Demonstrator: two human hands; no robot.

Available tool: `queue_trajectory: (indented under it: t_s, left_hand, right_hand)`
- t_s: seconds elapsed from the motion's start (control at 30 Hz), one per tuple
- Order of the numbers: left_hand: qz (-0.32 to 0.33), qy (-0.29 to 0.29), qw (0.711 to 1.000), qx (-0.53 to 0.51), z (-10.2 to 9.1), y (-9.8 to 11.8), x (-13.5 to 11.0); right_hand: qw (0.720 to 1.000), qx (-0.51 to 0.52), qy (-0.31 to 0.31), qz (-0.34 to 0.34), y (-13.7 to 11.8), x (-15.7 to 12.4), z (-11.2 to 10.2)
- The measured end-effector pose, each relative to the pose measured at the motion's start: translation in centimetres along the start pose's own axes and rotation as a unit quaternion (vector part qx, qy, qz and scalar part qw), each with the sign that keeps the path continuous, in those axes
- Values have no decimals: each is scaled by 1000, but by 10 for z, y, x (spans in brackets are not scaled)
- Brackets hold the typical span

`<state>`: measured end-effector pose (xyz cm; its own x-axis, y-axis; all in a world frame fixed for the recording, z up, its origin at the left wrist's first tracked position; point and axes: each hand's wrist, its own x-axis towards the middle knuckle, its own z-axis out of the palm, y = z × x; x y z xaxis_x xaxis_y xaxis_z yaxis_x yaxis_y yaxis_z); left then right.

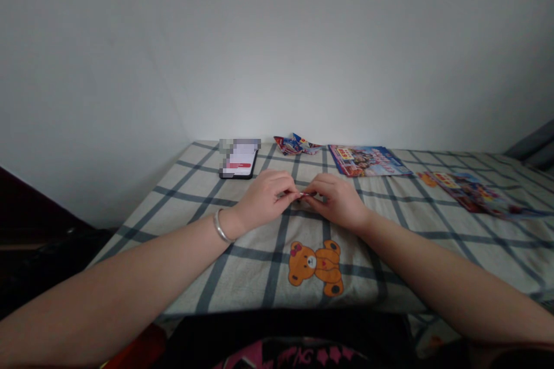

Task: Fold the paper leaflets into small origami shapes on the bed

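1. The left hand (270, 199) and the right hand (337, 199) meet above the middle of the worktop (255, 291). The forearms come in over its near edge.
2. The grip of each hand is pinching, thumb against fingers, and between them is a small thin piece (306, 195). Fingers hide most of it, so I cannot tell what it is. I judge that two pinches hold it because one would hardly keep so small a thing steady.
3. Near the far left corner lies a phone (239, 158), face up with lit screen, perhaps so that the person can look at it easily.
4. At the far edge, close to the wall (303, 57), stand folded printed papers (296, 144), probably put there to be away from the hands.
5. To their right, also by the far edge, printed leaflets (372, 161) lie flat. More leaflets (480, 193) lie farther toward the right, nearer to the right forearm; they seem placed within reach of the right hand.
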<state>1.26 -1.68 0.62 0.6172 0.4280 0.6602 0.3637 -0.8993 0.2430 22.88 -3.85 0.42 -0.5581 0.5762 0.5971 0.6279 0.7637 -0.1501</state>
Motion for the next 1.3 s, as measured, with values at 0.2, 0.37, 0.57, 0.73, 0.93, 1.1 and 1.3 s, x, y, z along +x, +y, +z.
queue_trajectory:
  t_s: [0.2, 0.37, 0.57, 0.73, 0.93, 1.1, 1.3]
  left_hand:
    - [27, -11, 999, 25, 1, 0, -1]
    - [2, -19, 1000, 9, 1, -1, -1]
    - [-67, -79, 994, 36, 3, -9, -1]
    - [-36, -114, 987, 107, 4, -11, -2]
    - [-1, -108, 976, 190, 3, -5, -1]
    - [7, -100, 980, 170, 6, -6, -1]
    - [-18, -115, 981, 154, 6, -10, -1]
  right_hand:
    - [999, 10, -22, -23, -3, 1, -4]
    - [999, 4, -42, 30, -3, 2, -4]
    - [998, 39, -31, 37, -1, 0, -5]
    - [995, 93, -11, 27, -1, 0, -3]
    - [992, 122, 18, 34, -5, 3, -3]
    - [995, 96, 11, 34, -5, 3, -3]
    - [994, 97, 12, 43, -2, 2, -1]
